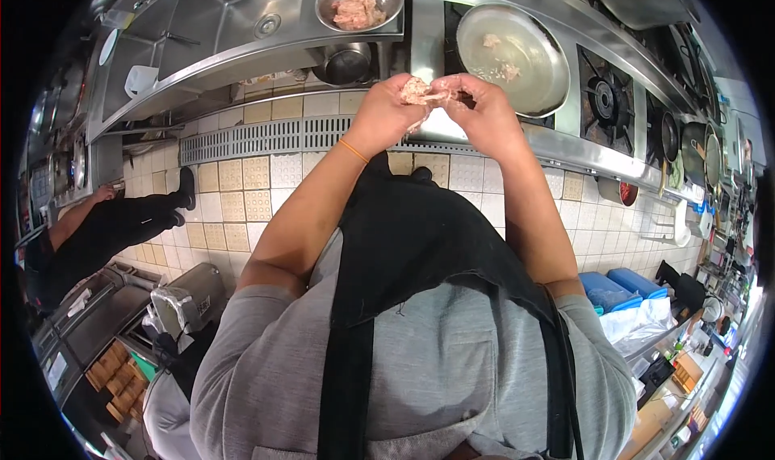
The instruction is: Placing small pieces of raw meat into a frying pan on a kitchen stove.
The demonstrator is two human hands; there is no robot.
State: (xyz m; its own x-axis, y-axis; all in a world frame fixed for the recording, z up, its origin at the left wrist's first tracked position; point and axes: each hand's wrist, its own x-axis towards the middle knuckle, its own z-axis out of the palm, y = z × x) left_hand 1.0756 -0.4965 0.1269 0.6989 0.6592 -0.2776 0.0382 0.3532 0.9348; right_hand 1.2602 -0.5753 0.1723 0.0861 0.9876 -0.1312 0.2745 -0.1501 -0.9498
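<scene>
Just in front of the steel counter's edge, my left hand (pixel 384 115) is closed around a lump of pale pink raw minced meat (pixel 416 90). My right hand (pixel 484 111) meets it from the other side, thumb and fingers pinching a thin strand of the meat. Bits of meat cling to the fingers of both hands. Beyond my left hand, a round steel bowl (pixel 321 10) holds more of the raw meat. To the right, a wide steel pan (pixel 529 48) on the stove contains shallow clear liquid, with a few small pieces of meat lying in it.
A steel sink (pixel 242 12) lies at the far left. Right of the pan is a bare gas burner (pixel 604 97). Below the counter sits a dark pot (pixel 345 63). Another person in black trousers (pixel 121 226) stands at the left. Blue-lidded containers (pixel 609 292) are behind me on the right.
</scene>
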